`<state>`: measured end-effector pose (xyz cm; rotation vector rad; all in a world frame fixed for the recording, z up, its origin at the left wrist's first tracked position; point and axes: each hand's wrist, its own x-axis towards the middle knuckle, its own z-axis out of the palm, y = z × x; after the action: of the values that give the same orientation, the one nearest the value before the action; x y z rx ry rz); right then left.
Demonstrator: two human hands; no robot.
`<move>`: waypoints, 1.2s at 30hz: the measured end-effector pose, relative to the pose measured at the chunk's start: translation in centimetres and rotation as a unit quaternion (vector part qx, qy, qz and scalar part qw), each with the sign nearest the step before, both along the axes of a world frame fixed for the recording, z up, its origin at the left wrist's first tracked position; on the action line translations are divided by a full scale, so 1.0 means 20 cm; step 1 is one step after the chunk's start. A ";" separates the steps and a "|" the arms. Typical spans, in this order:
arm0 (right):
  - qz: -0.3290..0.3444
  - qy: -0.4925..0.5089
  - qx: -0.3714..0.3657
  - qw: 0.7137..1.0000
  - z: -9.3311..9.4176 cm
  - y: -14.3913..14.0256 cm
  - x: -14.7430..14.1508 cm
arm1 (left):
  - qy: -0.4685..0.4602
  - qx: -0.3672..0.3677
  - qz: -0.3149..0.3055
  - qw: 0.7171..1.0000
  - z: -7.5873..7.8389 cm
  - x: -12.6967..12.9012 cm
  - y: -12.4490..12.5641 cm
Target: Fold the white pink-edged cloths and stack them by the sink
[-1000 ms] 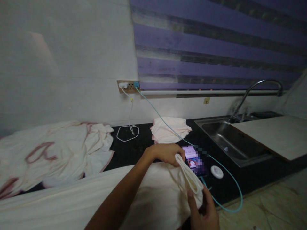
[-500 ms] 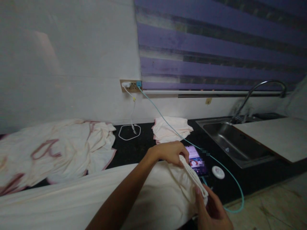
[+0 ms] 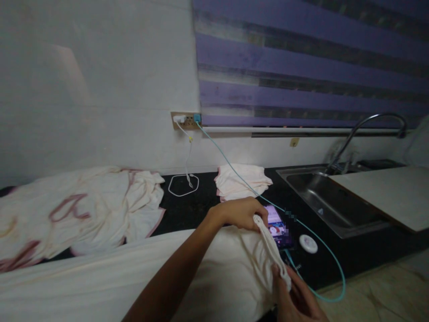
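Both hands' grip, left hand point(image 3: 241, 213) & right hand point(image 3: 296, 297), pinch cream cloth point(image 3: 214, 268) on black counter point(image 3: 187, 210) nr sink point(image 3: 330, 203)

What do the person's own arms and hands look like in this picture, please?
Both are bare: the left hand and its long forearm show no sleeve, glove, watch or ring. The right hand is gloveless too; its wrist is out of frame.

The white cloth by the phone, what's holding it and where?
Both hands hold the white cloth by its gathered edge: the left hand pinches the far end, the right hand grips the near end.
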<state>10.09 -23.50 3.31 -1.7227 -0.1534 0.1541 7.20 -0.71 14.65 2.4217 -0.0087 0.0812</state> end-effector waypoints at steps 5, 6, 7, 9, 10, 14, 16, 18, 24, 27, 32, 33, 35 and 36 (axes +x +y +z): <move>0.008 -0.082 0.006 0.997 -0.01 0.01 -0.06 | -0.017 0.009 -0.003 1.000 0.01 0.00 -0.03; 0.013 -0.096 0.005 0.995 -0.01 0.02 -0.06 | -0.027 0.020 -0.006 0.999 0.02 -0.01 -0.03; 0.018 -0.112 0.006 0.994 -0.01 0.02 -0.07 | -0.035 0.034 -0.010 0.999 0.02 -0.03 -0.04; 0.023 -0.148 0.023 0.988 -0.01 0.04 -0.10 | -0.041 0.071 -0.010 0.997 0.04 -0.09 -0.05; 0.024 -0.169 0.038 0.985 0.00 0.05 -0.11 | -0.039 0.092 -0.002 0.995 0.05 -0.13 -0.06; 0.063 -0.269 0.095 0.956 0.03 0.10 -0.22 | -0.030 0.184 0.085 0.979 0.10 -0.38 -0.11; 0.110 -0.328 0.110 0.932 0.04 0.12 -0.29 | -0.016 0.215 0.128 0.968 0.11 -0.53 -0.13; 0.151 -0.377 0.118 0.906 0.04 0.15 -0.37 | 0.013 0.237 0.159 0.958 0.11 -0.67 -0.16; 0.243 -0.418 0.137 0.865 0.02 0.24 -0.71 | 0.056 0.324 0.229 0.916 -0.02 -1.06 -0.16; 0.290 -0.447 0.139 0.835 -0.02 0.28 -0.85 | 0.054 0.351 0.237 0.904 -0.11 -1.23 -0.15; 0.337 -0.454 0.125 0.815 -0.06 0.30 -0.97 | 0.048 0.346 0.277 0.895 -0.23 -1.47 -0.15; 0.342 -0.453 0.122 0.814 -0.07 0.30 -0.99 | 0.044 0.350 0.282 0.892 -0.25 -1.50 -0.15; 0.350 -0.451 0.114 0.813 -0.08 0.29 -1.02 | 0.029 0.369 0.285 0.884 -0.28 -1.56 -0.14; 0.352 -0.448 0.108 0.814 -0.10 0.29 -1.04 | 0.016 0.383 0.285 0.878 -0.31 -1.59 -0.14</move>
<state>-10.78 -17.66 1.41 -1.3070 -1.4618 -0.1508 -24.58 -3.45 8.53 3.1284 0.8386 0.3645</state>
